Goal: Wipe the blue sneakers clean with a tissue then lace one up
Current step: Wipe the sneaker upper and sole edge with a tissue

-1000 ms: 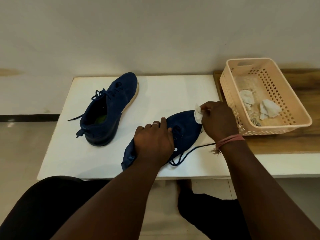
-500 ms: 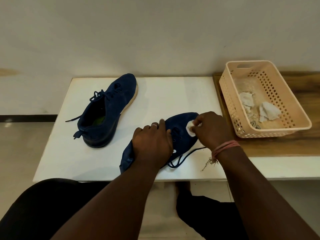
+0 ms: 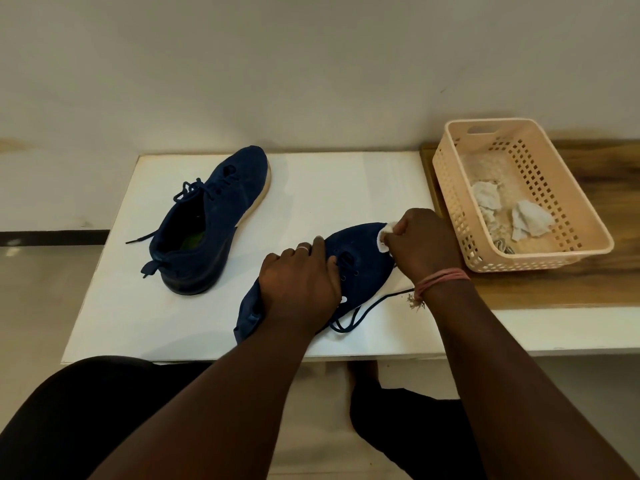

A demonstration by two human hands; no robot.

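Item one: near sneaker (image 3: 363, 268), dark blue cloth upper, lying on the white table (image 3: 329, 188) close to its front edge, toe pointing away and to the right. I see open eyelets along its top and a dark lace (image 3: 360, 313) trailing loose off its near side onto the table, so this one is unlaced.

Item two: far sneaker (image 3: 211, 220), same dark blue, pale sole edge visible along its right side, green patch inside the opening. It stands on the left half of the table, well apart from the first, with its lace tied in loops over the tongue.

Item three: tissue (image 3: 385, 237), small white wad, pressed against the toe of the near sneaker.

My left hand (image 3: 299, 282) lies over the middle and heel of the near sneaker, fingers curled round it, holding it down; a ring shows on one finger. My right hand (image 3: 422, 244) pinches the tissue in bent fingers; a pink thread band circles the wrist.

Item four: peach basket (image 3: 585, 216) with perforated walls, on the wooden surface (image 3: 616, 174) to the right, holding crumpled used tissues (image 3: 530, 221).
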